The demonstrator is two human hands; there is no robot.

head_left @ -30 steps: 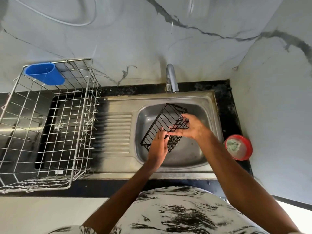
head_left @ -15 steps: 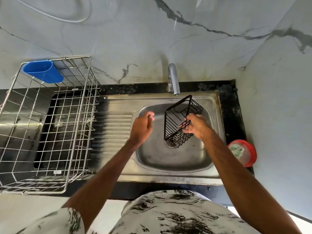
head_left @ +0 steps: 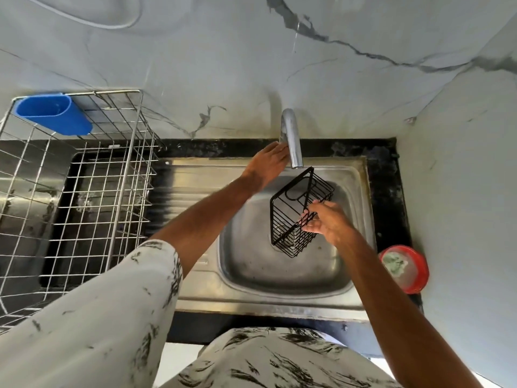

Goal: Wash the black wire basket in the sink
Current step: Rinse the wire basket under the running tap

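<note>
The black wire basket [head_left: 293, 217] hangs tilted over the steel sink [head_left: 282, 278], just under the spout of the steel tap [head_left: 292, 141]. My right hand [head_left: 326, 222] grips its right rim with curled fingers. My left hand [head_left: 268, 163] reaches to the back of the sink and touches the left side of the tap near its base; its fingertips are hidden behind the tap. No water stream shows from the spout.
A large steel wire rack [head_left: 84, 197] stands on the counter to the left, with a blue plastic cup [head_left: 53, 114] hung on its far corner. A red tub [head_left: 405, 271] of soap with a scrubber sits right of the sink. Marble walls close the back and right.
My left hand let go of the basket and moved up to the tap. My right hand lifted and turned the basket more upright, up under the spout.
</note>
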